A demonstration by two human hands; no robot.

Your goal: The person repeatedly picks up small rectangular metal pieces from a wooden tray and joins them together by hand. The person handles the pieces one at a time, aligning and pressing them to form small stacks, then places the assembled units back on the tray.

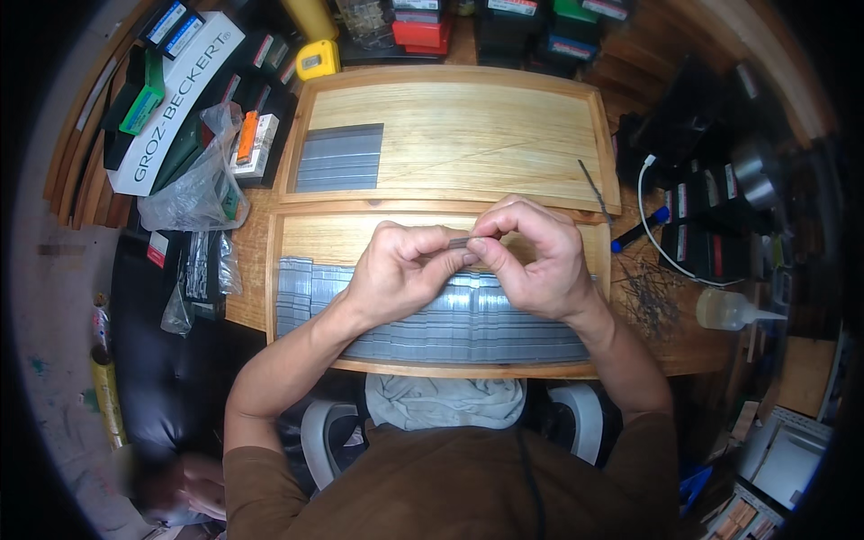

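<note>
My left hand (396,270) and my right hand (538,256) meet above the near wooden tray (328,232). Between their thumbs and fingertips they pinch a small bundle of thin dark metal strips (460,242), gripped from both ends; the fingers partly cover it. Below, rows of tightly packed grey metal strips (432,340) fill the near part of the tray, and my wrists and forearms hide some of them. In the far wooden tray (486,117), a smaller grey block of metal strips (340,160) lies at the left end.
Right of the trays are scattered thin metal pieces (650,297), a squeeze bottle (725,310), a blue-handled tool (641,229) and a white cable (655,193). At left sit a clear plastic bag (200,193), an orange lighter (247,137) and boxes. A yellow tape measure (318,60) stands behind.
</note>
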